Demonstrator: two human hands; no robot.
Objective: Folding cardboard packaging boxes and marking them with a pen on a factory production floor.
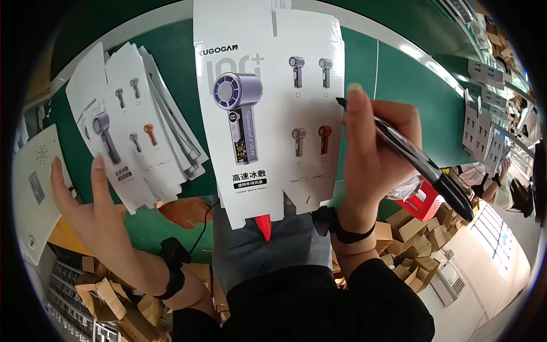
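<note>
Before me lies a pile of flat, unfolded white cartons, printed with a large purple handheld fan and several small fans with little circles below them. In my right hand is a black marker pen. Its dark tip points left, at the right edge of the top carton beside the upper small fans; whether it touches cannot be told. My left hand is open, thumb and fingers apart, at the lower left of a second, fanned-out stack of the same flat cartons. The thumb overlaps that stack's edge.
The cartons lie on a green table. A pale panel stands at the left. More printed cartons are at the far right, near another person's hand. A red container and brown cardboard boxes sit below the table.
</note>
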